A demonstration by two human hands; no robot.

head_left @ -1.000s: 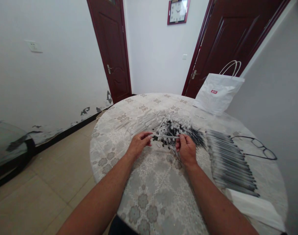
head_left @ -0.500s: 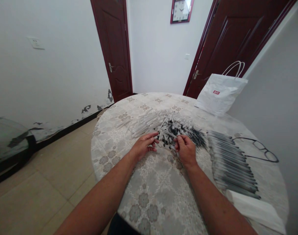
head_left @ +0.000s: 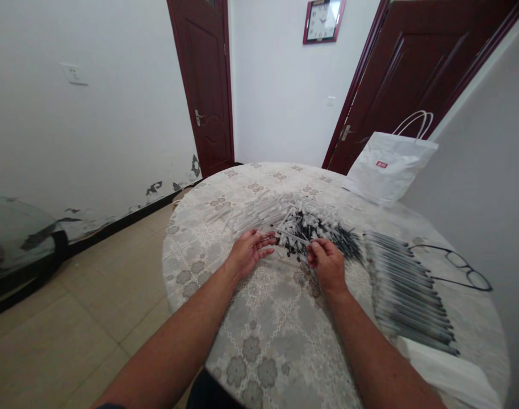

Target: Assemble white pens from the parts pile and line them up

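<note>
Over the near edge of a loose heap, my right hand (head_left: pixel 326 262) pinches a thin pale pen barrel (head_left: pixel 291 234) that points left. My left hand (head_left: pixel 251 251) is held just across from the barrel's far end, palm partly up and fingers apart; whether a small part rests on its fingers is hard to make out. Behind the hands lie many white pen barrels (head_left: pixel 266 209). Small white and black pen parts (head_left: pixel 300 218) are heaped in the middle, and thin black-tipped pieces (head_left: pixel 348 241) fan out on the right.
To the right, grey pens (head_left: pixel 413 295) lie side by side in a long row. Beyond them are black-framed glasses (head_left: pixel 457 261). A white paper bag (head_left: pixel 391 167) stands at the back right, and a folded white sheet (head_left: pixel 447 366) lies near right. The round table wears a patterned cloth (head_left: pixel 259 324).
My left hand's fingers have spread and turned more palm-up. My right hand still holds the pen barrel. The whole view has shifted slightly.
</note>
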